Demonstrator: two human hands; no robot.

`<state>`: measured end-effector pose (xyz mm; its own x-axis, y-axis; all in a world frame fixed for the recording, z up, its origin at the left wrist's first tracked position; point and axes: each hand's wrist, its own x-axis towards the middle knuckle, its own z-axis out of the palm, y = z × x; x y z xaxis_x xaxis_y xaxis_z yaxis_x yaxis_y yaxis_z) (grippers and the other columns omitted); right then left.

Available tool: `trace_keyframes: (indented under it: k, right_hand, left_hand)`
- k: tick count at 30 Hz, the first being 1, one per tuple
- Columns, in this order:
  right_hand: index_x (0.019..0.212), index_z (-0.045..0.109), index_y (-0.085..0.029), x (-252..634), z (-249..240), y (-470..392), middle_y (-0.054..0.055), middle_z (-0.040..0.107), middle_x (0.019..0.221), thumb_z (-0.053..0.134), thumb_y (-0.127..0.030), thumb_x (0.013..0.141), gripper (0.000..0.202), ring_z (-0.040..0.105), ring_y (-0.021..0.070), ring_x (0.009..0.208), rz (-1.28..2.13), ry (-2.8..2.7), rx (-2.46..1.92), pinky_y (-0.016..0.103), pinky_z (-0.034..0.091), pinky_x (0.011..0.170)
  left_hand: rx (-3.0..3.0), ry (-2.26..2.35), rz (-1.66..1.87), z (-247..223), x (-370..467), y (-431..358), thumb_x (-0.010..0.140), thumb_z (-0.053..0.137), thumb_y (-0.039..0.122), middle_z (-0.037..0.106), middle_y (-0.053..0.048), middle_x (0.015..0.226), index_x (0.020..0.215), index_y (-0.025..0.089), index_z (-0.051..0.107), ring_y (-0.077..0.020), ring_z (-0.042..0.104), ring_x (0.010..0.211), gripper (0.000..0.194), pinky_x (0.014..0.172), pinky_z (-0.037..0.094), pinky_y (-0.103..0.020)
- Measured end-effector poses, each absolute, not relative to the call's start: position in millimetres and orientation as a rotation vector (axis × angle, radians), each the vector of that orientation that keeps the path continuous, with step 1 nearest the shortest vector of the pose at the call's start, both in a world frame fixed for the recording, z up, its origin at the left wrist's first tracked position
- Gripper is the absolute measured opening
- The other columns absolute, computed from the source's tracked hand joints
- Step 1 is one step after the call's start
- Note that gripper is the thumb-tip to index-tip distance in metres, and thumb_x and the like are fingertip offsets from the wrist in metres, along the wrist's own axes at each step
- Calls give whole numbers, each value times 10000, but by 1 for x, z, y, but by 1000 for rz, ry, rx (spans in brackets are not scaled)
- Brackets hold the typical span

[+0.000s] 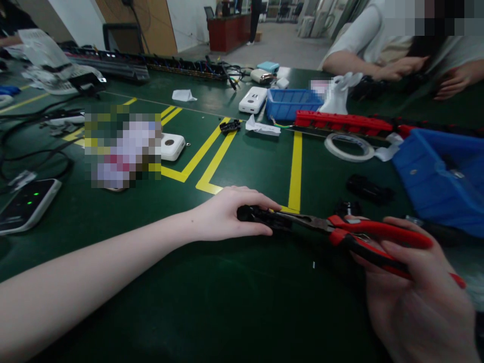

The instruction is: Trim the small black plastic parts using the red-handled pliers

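A small black part [260, 217] lies between the thumb and fingers of my left hand [230, 214], low over the green table [212, 302]. Red and black long-nose pliers [340, 229] are held by their handles in my right hand [412, 282]. The plier tips touch or overlap the black part just beyond my left fingertips; whether the jaws grip it I cannot tell. Another black part [368, 189] rests behind the pliers, and one more black piece [230, 126] sits farther back on the yellow tape.
Blue bins stand at the right [446, 176] and back centre [293, 103]. Nearby are a tape roll [350, 147], a red strip [342, 122] and a white power bank [173, 146]. Cables lie at the left. Across the table, a person's hands [406, 68] handle dark parts.
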<state>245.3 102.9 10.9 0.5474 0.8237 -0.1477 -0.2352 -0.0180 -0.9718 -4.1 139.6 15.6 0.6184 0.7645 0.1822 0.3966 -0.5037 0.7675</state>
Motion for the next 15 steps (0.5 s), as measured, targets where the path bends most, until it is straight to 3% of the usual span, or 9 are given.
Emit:
trace_keyframes:
  k: [15]
  right_hand:
    - [874,655,-198,246,10,101,-29,642,701,776,-260,500,398,585,136,572,934,-609,-1292,266,506,537]
  left_hand:
    - [2100,806,730,13,-6,138,880,724,258,672,-77,1179,1239,201,649,-204,653,1076,371,923,535,-342]
